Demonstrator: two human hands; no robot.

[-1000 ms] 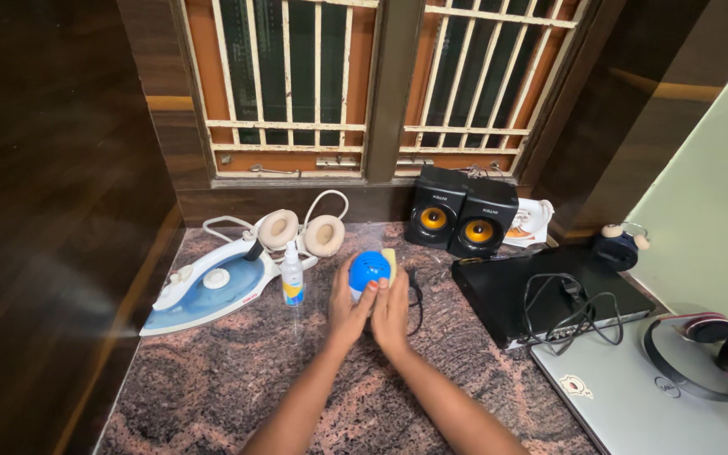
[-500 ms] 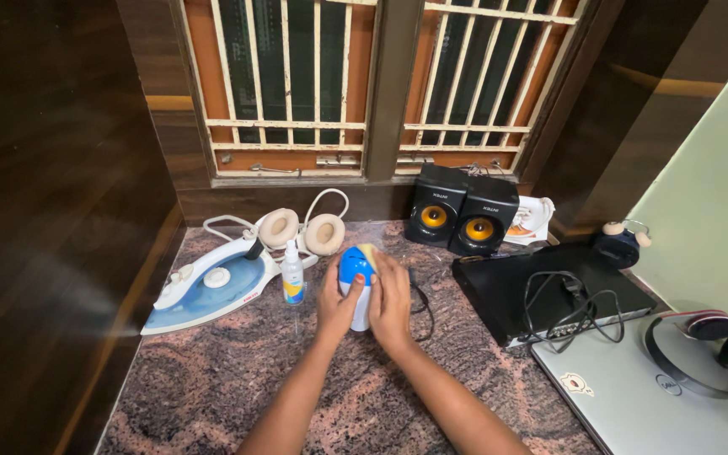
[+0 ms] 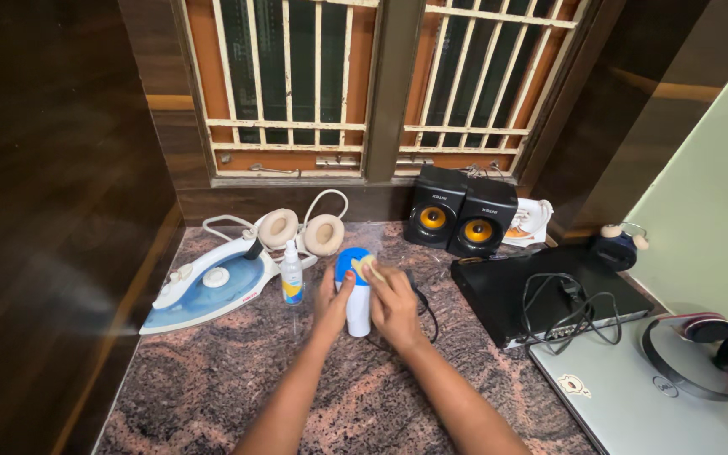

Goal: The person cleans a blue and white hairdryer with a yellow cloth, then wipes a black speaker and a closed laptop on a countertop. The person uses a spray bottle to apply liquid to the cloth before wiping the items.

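Observation:
A small device with a round blue top and a white body (image 3: pixel 356 307) stands upright on the granite counter (image 3: pixel 238 379). My left hand (image 3: pixel 331 302) grips its white body from the left. My right hand (image 3: pixel 393 302) presses a small yellowish cloth (image 3: pixel 366 268) against the blue top. A black cable (image 3: pixel 425 310) trails from the device to the right of my right hand.
A blue and white iron (image 3: pixel 206 283), a small spray bottle (image 3: pixel 292 276) and beige headphones (image 3: pixel 301 232) lie to the left. Two black speakers (image 3: pixel 458 221) stand at the back. A black box with cables (image 3: pixel 549 295), a laptop (image 3: pixel 659 396) and red-black headphones (image 3: pixel 718 350) fill the right.
The device has been tipped from lying on its side to standing upright. My right hand moved the cloth onto the blue top.

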